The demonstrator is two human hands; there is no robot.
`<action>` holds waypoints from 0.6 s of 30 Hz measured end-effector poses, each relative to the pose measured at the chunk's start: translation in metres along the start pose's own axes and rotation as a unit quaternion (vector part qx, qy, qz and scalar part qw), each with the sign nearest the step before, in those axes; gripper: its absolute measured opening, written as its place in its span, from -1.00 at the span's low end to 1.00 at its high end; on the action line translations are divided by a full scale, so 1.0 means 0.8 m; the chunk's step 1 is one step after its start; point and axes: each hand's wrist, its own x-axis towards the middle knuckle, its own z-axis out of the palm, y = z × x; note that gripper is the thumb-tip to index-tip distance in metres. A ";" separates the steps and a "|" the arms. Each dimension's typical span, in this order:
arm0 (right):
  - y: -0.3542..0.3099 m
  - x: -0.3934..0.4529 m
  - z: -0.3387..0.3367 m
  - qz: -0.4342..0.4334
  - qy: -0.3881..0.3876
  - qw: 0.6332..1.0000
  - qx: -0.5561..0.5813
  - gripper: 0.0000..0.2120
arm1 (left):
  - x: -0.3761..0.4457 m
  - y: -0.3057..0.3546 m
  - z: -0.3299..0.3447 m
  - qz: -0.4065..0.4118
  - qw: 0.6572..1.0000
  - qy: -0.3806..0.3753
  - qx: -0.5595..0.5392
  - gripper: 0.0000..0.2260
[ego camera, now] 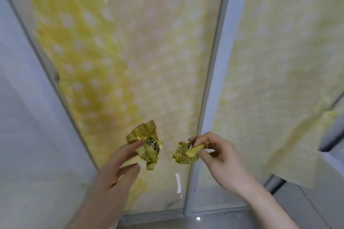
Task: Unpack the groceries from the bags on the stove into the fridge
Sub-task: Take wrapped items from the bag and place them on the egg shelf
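left hand (111, 173): reaching up with the fingers fairly straight and spread. One gold foil packet (146, 147) sits against the fingertips (137, 144). Looks like a light pinch at its left edge, but the thumb side is hidden behind the foil, so I honestly can't tell if it's a real grip or just a touch.

right hand (217, 156): fingers curled in, pinching the second gold foil packet (187, 151) by its crinkled top edge. Definitely holding this one. My guess is it's held by the loose flap because that's the easiest bit to grab on a small wrapped thing.

where the packets are: both up in the air right in front of the frosted glass panel (130, 61), left one a bit higher, and the two are near each other but not touching.

the panel: glass with a yellow dotted pattern behind it, grey frame post (210, 89) just right of the packets, and a second patterned pane (279, 61) past that post.

fridge / stove / bags: none of them show up next to the panel, so no idea how far off the fridge is.

print on packets: dark lettering, too blurry to read.

where the job stands: I'd say mid-carry, one packet per hand so both go in a single trip. They still need to get into the fridge.

watch out for: that left-hand hold looks loose, and slippery foil could slide off.
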 end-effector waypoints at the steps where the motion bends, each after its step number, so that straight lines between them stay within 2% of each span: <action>1: 0.003 -0.001 -0.019 0.006 0.027 1.000 -0.007 -0.72 | 0.020 0.005 0.015 0.013 1.000 -0.022 -0.002 -0.57; 7: 0.003 -0.018 -0.128 0.046 0.201 0.977 -0.062 -0.81 | 0.147 0.041 0.123 0.099 0.973 -0.207 -0.034 -0.46; 10: -0.008 -0.027 -0.162 0.066 0.276 0.954 -0.094 -0.84 | 0.193 0.072 0.165 0.133 0.947 -0.285 -0.068 -0.52; 18: -0.049 -0.066 -0.205 0.105 0.437 0.874 -0.185 -0.82 | 0.258 0.135 0.276 0.195 0.876 -0.416 -0.145 -0.41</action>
